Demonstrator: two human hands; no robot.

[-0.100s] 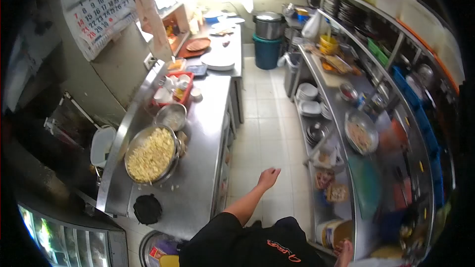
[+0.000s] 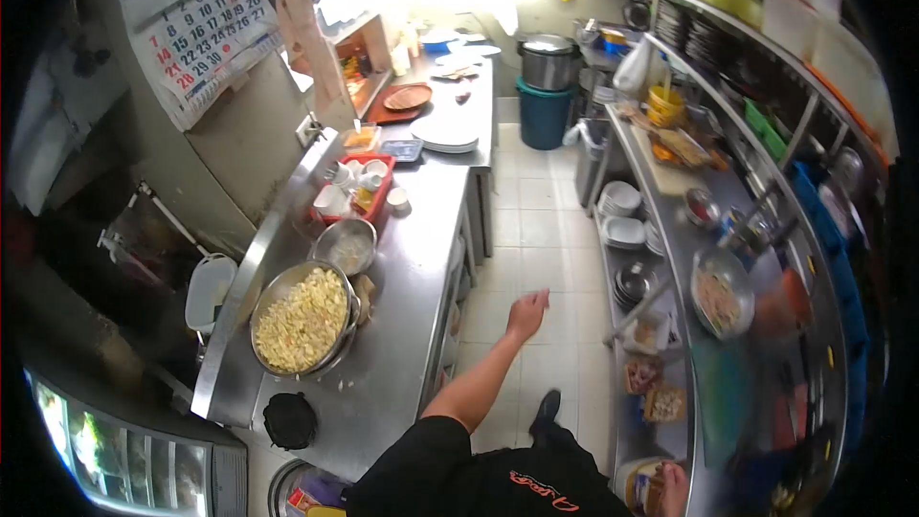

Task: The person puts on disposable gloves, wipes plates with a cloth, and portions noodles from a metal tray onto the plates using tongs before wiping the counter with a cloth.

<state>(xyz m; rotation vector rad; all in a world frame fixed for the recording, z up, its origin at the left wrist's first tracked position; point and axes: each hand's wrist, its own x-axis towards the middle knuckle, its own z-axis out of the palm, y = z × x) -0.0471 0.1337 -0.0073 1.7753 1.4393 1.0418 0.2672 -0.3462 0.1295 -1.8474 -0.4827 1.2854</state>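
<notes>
My left hand (image 2: 528,314) hangs in the air over the tiled aisle, its fingers loosely curled with nothing seen in them. Low at the right edge of my body is my right hand (image 2: 674,490), in front of a tub (image 2: 637,483) on the lower shelf; its fingers are curled in and no object shows in them. Left of me, a large metal bowl (image 2: 340,349) full of pale chopped food (image 2: 302,319) stands on the steel counter (image 2: 407,311). A smaller metal bowl (image 2: 346,247) sits behind it, and a black round object (image 2: 289,420) lies nearer me.
A red basket of small cups (image 2: 378,206) and stacked white plates (image 2: 444,137) stand farther along the counter. On the right, a steel table (image 2: 670,239) carries a pan of food (image 2: 720,302) and a green cutting board (image 2: 723,393). A large pot (image 2: 549,62) tops a teal bin (image 2: 544,115) at the aisle's end.
The view has shifted, so the counters appear farther right. My dark shoe now shows on the floor below my left hand. Both hands stay away from the counters' contents.
</notes>
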